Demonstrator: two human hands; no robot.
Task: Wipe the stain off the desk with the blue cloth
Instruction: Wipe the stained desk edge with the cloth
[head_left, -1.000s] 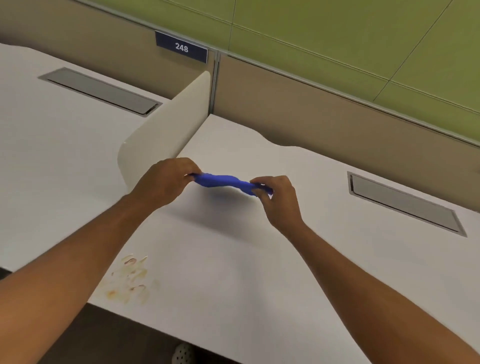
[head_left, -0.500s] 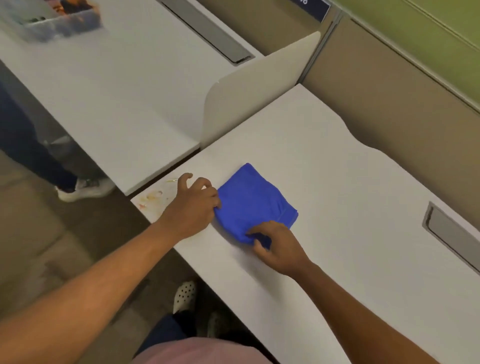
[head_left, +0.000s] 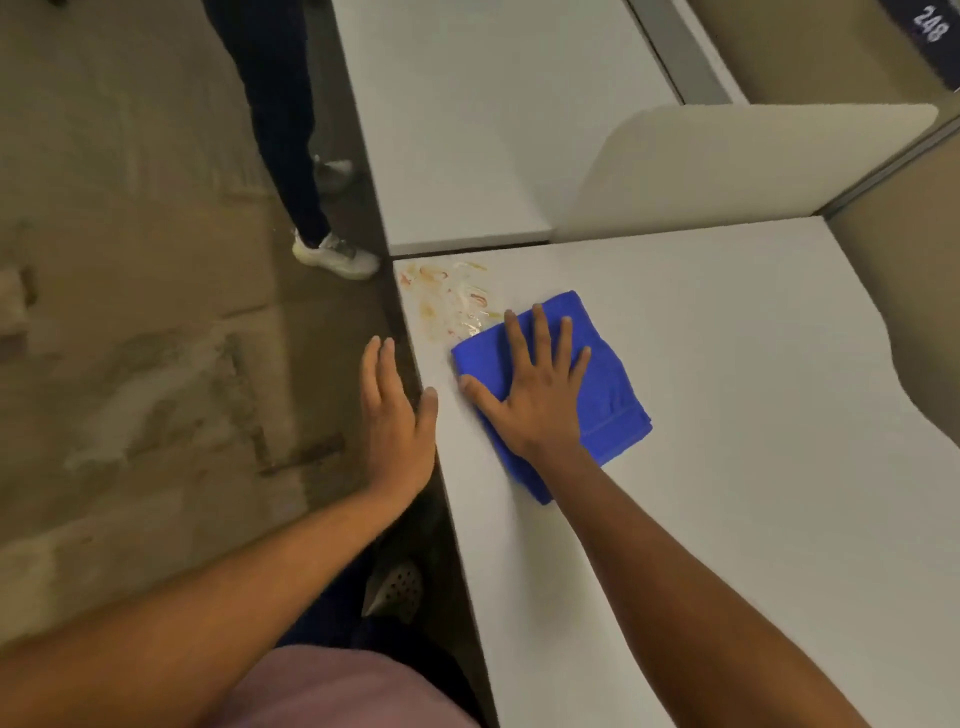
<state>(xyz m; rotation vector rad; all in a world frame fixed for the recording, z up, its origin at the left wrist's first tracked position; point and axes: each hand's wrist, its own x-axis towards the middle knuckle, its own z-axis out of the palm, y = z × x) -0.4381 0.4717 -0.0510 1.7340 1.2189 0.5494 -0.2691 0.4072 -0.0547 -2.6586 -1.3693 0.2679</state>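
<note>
White desk (head_left: 727, 467) fills the right half of the frame, running from the lower right up to centre; a second white desk (head_left: 493, 130) butts against it at top centre, with a cream curved divider panel (head_left: 727, 171) standing between them in the upper right. Worn grey-brown floor (head_left: 130, 312) takes the whole left side. Another person's dark trouser legs (head_left: 280, 114) and pale sneaker (head_left: 335, 254) stand at upper centre-left, just off the desk corner. Folded blue cloth (head_left: 613, 395) lies flat on the desk at centre frame, its upper-left corner touching the edge of the stain. Right hand (head_left: 535, 384) is pressed flat on the cloth, fingers spread, palm down, not gripping. Left hand (head_left: 395, 410) is open and flat at the desk's left edge, fingers together over the floor side, thumb at the desk rim, holding nothing. Orange-red smeared stain (head_left: 447, 299) sits on the desk's upper-left corner, just above and left of the cloth. A perforated shoe (head_left: 395, 592) shows under the desk edge at lower centre.
</note>
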